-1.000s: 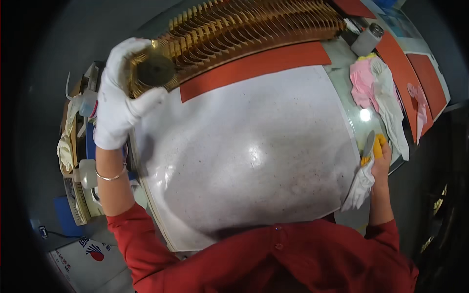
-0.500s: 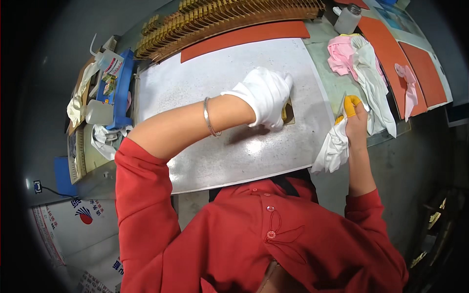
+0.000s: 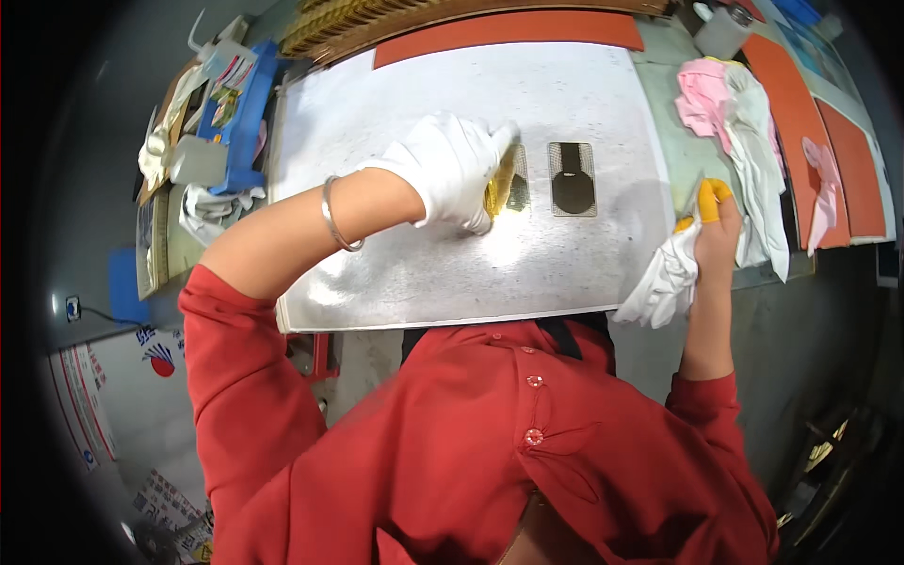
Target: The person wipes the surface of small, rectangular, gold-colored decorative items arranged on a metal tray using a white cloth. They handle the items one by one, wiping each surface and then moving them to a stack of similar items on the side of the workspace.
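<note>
My left hand (image 3: 447, 169), in a white glove, is closed on the edges of a thin gold-coloured plate (image 3: 502, 184), tilted up over the white board (image 3: 395, 282). Just beyond it, a meshed patch (image 3: 519, 179) shows; whether it is a second plate or a reflection I cannot tell. To its right a flat rectangular plate (image 3: 573, 184) with a dark keyhole-shaped figure and meshed border lies on the board. My right hand (image 3: 718, 212), with yellow finger covers, grips a white cloth (image 3: 662, 282) beyond the board's right edge. A thin pointed thing shows at its fingertips, too small to name.
Behind the board stand an orange-red strip (image 3: 508, 33) and a rack of gold-coloured pieces (image 3: 395, 26). On the left is a blue tray (image 3: 247, 132) with bottles. At right lie pink cloth (image 3: 704, 94), a white glove (image 3: 751, 122), orange-red mats (image 3: 800, 141) and a bottle (image 3: 723, 33).
My left hand has moved left, lifting a gold-coloured plate and uncovering the dark keyhole-figured plate. My right hand keeps its hold on the white cloth. The whole view has shifted slightly.
</note>
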A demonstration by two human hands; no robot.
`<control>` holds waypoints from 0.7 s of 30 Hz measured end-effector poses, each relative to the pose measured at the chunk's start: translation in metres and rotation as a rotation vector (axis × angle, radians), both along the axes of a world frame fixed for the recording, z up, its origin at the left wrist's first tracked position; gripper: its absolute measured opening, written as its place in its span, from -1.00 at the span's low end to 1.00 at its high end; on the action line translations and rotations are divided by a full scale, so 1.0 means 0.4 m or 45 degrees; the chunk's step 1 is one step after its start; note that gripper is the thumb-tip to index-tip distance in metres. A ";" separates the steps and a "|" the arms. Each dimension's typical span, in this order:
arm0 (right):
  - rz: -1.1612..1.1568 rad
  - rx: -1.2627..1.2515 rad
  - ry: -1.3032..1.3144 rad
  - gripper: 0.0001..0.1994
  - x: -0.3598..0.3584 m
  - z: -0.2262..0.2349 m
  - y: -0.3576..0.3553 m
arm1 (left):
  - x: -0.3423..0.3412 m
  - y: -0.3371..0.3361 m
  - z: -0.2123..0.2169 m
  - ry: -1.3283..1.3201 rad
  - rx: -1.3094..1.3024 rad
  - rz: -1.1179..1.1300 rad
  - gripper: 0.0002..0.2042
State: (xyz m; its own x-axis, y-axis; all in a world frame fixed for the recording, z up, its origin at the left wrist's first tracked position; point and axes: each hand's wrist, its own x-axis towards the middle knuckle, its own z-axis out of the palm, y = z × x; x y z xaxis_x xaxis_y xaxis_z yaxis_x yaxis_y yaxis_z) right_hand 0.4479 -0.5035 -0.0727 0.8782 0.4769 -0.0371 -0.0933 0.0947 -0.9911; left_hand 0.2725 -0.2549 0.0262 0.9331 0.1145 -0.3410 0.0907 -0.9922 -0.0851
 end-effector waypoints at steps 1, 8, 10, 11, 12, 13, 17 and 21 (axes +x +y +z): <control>-0.016 -0.018 -0.020 -0.86 -0.005 0.009 0.001 | -0.011 0.003 -0.012 -0.007 0.003 0.004 -0.24; -0.057 0.020 0.027 -0.85 -0.001 -0.002 0.011 | -0.070 0.028 0.014 0.042 -0.012 0.080 -0.20; -0.068 0.002 -0.044 -0.85 0.008 -0.019 0.004 | -0.109 0.056 -0.001 0.013 -0.116 0.164 -0.17; -0.087 0.019 -0.058 -0.86 0.009 -0.025 0.006 | -0.127 0.068 -0.003 0.020 -0.125 0.180 -0.14; -0.105 0.036 -0.072 -0.86 0.013 -0.029 0.004 | -0.142 0.075 -0.003 0.027 -0.134 0.195 -0.12; -0.068 0.002 -0.048 -0.86 0.021 -0.033 -0.006 | -0.155 0.075 -0.002 0.066 -0.061 0.206 -0.01; -0.058 0.011 -0.061 -0.88 0.026 -0.038 -0.007 | -0.222 0.081 0.007 -0.076 -0.018 0.276 0.06; -0.061 0.018 -0.075 -0.88 0.022 -0.038 -0.008 | -0.296 0.114 0.027 0.010 -0.071 0.340 0.08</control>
